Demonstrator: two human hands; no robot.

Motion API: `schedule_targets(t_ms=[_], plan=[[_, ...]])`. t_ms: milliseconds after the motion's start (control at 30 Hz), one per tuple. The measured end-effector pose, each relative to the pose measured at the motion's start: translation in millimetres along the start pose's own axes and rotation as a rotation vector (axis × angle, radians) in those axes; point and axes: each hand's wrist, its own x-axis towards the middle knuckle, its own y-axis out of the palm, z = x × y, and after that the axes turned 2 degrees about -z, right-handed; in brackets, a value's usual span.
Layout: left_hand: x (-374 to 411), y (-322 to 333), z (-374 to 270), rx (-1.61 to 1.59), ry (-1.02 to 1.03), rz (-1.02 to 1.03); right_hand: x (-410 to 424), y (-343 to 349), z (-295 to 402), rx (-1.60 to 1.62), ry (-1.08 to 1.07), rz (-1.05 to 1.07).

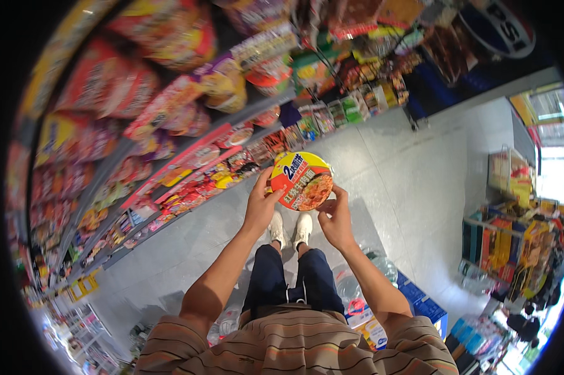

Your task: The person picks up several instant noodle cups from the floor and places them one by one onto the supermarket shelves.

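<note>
An instant noodle bowl point(305, 183) with a red, orange and yellow printed lid is held up in front of me, above my white shoes. My left hand point(262, 201) grips its left rim, the thumb lying on the lid. At the lower right edge my right hand point(336, 218) supports the bowl with bent fingers, and part of those fingers is hidden behind it. The lid faces me and shows a picture of noodles and large printed writing.
Shelves of instant noodle bowls and packets point(188, 159) run along the left and top. Large water bottles point(380, 265) and blue cartons point(420, 300) stand on the floor point(380, 173) beside my legs at the right. Farther right are stacked boxed goods point(511, 243).
</note>
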Motion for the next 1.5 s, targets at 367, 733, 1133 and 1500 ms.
schedule_targets(t_ms=[367,733,1133,1500], plan=[[-166.6,-80.8,-193.7,0.213,0.683,-0.337,-34.9,34.7,221.6,-0.261,-1.007,0.117],[-296.5,-257.5,-248.9,0.12,0.995,-0.192,-134.6,213.5,333.4,0.451,-0.716,0.689],[-324.4,-372.4,-292.8,0.146,1.122,-0.354,-177.8,333.6,413.0,0.411,-0.817,0.686],[-344.3,-382.6,-367.9,-0.275,1.14,-0.2,-194.9,333.6,495.5,0.375,-1.026,0.751]])
